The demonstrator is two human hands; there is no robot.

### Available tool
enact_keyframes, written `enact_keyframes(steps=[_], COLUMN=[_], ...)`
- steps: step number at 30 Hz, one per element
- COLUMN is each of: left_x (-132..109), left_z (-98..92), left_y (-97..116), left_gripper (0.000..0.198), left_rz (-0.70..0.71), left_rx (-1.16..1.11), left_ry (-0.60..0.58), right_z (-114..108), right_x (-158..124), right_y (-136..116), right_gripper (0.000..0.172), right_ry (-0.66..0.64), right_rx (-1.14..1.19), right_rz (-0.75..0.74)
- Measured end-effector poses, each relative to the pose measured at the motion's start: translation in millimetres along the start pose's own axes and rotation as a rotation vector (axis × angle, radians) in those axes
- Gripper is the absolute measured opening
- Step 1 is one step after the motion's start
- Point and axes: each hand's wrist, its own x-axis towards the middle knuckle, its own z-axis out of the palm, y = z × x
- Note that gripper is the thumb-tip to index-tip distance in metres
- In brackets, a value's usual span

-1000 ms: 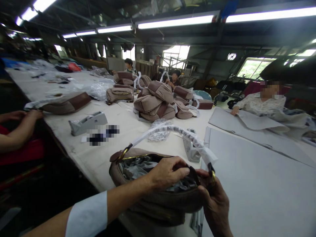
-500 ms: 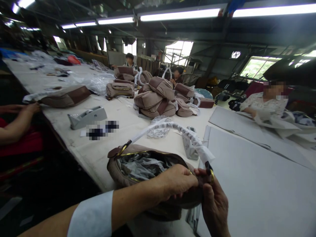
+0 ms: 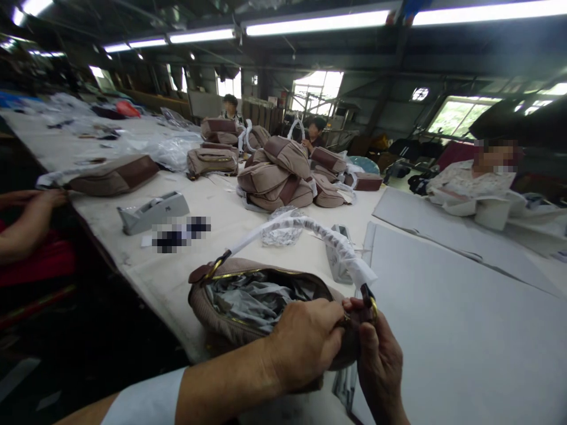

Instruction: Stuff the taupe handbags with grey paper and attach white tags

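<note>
On the table (image 3: 212,200) beneath both hands, the brown handbag (image 3: 217,319) lies under and left of the left hand, its mouth gaping over grey stuffing paper (image 3: 252,300). The right hand (image 3: 381,360) holds the bag's end; just beside it, the left hand (image 3: 310,336) appears to pinch the right end of the gold zipper (image 3: 241,273). Judged step: handling the zipper end; next move likely calls for steadying that end against a pull.

strip lights (image 3: 316,22): lit overhead | windows (image 3: 318,91): bright | rear wall (image 3: 365,94): dim
</note>
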Motion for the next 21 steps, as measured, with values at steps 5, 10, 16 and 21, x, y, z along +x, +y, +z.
enact_keyframes(steps=[5,10,16,21], left_x=[14,22,8,-11], left_z=[6.8,-13.4,-21.1,-22.9], left_y=[0,16,-5,-25], left_gripper=[0.011,0.014,0.021,0.020], left_rz=[-0.186,-0.116,-0.172,-0.175], left_rx=[-0.495,-0.421,-0.100,-0.016], left_ry=[-0.056,0.023,0.123,0.175], right_z=[-1,2,11,22], right_x=[7,18,17,11], right_y=[-6,-28,-37,-33], right_gripper=[0.034,0.029,0.028,0.022], right_ry=[-0.074,0.056,0.103,0.032], right_rx=[-0.107,-0.213,-0.356,-0.314], right_rz=[-0.048,-0.108,-0.090,-0.130])
